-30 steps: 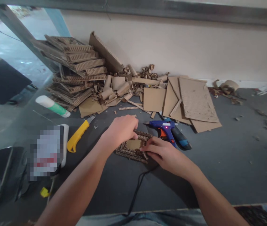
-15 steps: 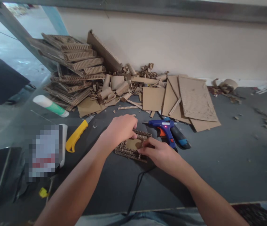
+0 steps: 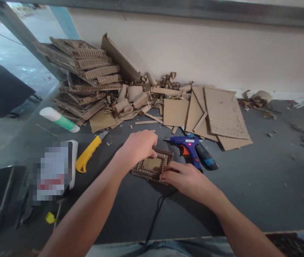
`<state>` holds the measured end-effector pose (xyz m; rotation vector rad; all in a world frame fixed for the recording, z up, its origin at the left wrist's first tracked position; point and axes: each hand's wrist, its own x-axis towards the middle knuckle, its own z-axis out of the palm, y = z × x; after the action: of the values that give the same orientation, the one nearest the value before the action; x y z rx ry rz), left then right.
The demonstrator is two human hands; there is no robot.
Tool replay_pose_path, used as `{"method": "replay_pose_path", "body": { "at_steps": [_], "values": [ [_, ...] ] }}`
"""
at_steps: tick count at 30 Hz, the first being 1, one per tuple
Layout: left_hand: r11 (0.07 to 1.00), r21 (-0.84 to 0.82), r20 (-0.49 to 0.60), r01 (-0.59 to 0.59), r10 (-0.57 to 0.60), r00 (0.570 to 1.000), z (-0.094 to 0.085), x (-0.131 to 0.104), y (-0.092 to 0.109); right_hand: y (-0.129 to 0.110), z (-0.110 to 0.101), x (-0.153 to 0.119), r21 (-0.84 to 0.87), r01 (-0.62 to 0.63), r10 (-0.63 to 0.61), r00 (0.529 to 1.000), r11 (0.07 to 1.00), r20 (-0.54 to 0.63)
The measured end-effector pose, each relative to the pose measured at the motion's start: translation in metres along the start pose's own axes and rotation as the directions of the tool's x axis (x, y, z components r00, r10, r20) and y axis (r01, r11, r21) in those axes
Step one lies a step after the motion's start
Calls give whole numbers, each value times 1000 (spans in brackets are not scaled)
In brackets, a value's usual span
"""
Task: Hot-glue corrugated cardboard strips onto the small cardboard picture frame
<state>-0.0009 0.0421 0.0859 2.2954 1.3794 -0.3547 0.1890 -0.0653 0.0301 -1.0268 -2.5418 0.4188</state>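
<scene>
A small square piece of layered corrugated cardboard (image 3: 153,164), with stepped strips around a flat centre, lies on the dark table between my hands. My left hand (image 3: 141,144) is closed on its far left part, fingertips bent down and partly hidden. At the near right corner, the fingers of my right hand (image 3: 177,175) are pressed together on the cardboard strips. Just beyond my right hand lies a blue glue gun (image 3: 191,146) with a red light on, its nozzle pointing left. A blue and black tool (image 3: 207,157) is partly under it.
A yellow cutter (image 3: 89,153) and a white and green glue stick (image 3: 59,119) lie left. Behind are stacked cardboard frames (image 3: 90,67), scraps (image 3: 133,98) and flat sheets (image 3: 225,112). A black cable (image 3: 156,214) runs toward the table's front edge.
My right hand has shifted slightly toward the near right corner of the cardboard piece, uncovering more of its right side. My left hand stays in place on it.
</scene>
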Motion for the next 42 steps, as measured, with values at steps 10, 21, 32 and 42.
{"method": "replay_pose_path", "body": {
  "at_steps": [10,21,32,42],
  "values": [
    [1000,-1,2,9,-9,1000,-1,-1,1,-12,16,4,46,-152,157,977,987,-143],
    [1000,4,6,-5,5,1000,0,-1,0,-9,17,3,74,-176,185,973,982,-140],
    [998,55,5,-17,17,1000,-1,-3,2,-1,17,0,71,-115,122,986,991,-115],
    [784,-295,41,-547,582,812,-20,-23,10,0,-6,3,482,87,89,939,872,-331]
  ]
}}
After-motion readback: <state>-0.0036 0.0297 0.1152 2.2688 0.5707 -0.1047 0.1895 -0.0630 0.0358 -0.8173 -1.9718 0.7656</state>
